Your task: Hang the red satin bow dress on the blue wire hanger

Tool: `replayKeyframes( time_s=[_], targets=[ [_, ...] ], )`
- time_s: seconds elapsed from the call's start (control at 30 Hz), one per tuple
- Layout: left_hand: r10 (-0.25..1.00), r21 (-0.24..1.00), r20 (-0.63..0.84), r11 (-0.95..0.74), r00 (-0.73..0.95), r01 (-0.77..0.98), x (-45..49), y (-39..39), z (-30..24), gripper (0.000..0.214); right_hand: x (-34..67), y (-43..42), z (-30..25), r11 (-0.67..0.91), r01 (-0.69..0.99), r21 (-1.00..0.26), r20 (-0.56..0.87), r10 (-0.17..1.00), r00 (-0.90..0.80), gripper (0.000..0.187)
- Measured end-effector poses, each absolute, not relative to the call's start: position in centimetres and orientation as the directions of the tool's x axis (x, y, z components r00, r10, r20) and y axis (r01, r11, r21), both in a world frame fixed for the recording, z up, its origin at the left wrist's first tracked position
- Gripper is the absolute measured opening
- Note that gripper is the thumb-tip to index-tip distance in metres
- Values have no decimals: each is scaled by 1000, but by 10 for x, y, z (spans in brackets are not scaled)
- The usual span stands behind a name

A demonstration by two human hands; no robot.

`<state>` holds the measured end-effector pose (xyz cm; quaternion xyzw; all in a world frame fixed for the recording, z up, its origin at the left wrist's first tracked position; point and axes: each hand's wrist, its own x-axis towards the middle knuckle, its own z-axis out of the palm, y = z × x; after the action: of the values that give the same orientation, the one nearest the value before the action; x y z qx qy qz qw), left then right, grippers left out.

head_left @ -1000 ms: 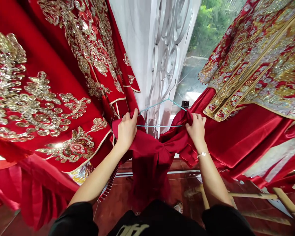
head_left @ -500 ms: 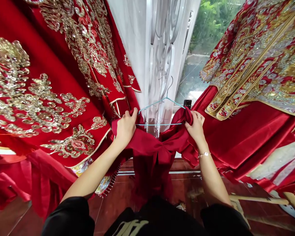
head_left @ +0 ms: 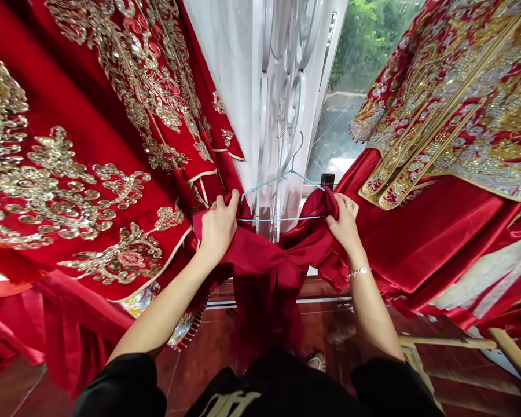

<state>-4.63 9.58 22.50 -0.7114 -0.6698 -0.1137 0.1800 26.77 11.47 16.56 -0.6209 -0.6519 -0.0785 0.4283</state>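
Note:
A dark red dress (head_left: 282,263) with a gathered knot at its front hangs from a thin light-blue hanger (head_left: 280,219). My left hand (head_left: 218,226) is closed on the dress's left shoulder, by the hanger's left end. Opposite it, my right hand (head_left: 344,221) pinches the bunched red fabric at the hanger's right end. The hanger's metal hook points up and stands free in front of a white scrolled metal frame. Folds of cloth hide most of my fingertips. Below, the skirt drops toward the floor.
Red gowns with gold sequins (head_left: 125,255) crowd the left side. An embroidered red and gold jacket (head_left: 443,127) hangs at right. Behind the hanger rise a white metal frame (head_left: 267,116) and a window. A phone (head_left: 327,180) stands near the sill; a wooden frame (head_left: 451,341) lies low right.
The view has shifted slightly, and hands, dress and hanger appear a little further left. Both hands keep the same grip on the dress.

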Motion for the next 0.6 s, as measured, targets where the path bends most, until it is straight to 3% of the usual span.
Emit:
replayKeyframes(
  time_s=[0.2, 0.3, 0.43, 0.6],
  targets=[
    [908, -73, 413, -42, 68, 996, -46, 95, 224, 60, 265, 108, 172, 172, 899, -402, 627, 768, 134, 61],
    [908, -80, 413, -37, 67, 996, -44, 97, 224, 59, 255, 106, 175, 76, 919, -388, 632, 747, 205, 56],
    [922, -167, 372, -48, 108, 985, -42, 106, 236, 56, 240, 110, 186, -106, 939, -328, 640, 706, 303, 44],
    [918, -300, 263, -213, 295, 930, -54, 124, 268, 47, 245, 109, 210, -233, 959, -159, 520, 806, 282, 32]
  ],
)
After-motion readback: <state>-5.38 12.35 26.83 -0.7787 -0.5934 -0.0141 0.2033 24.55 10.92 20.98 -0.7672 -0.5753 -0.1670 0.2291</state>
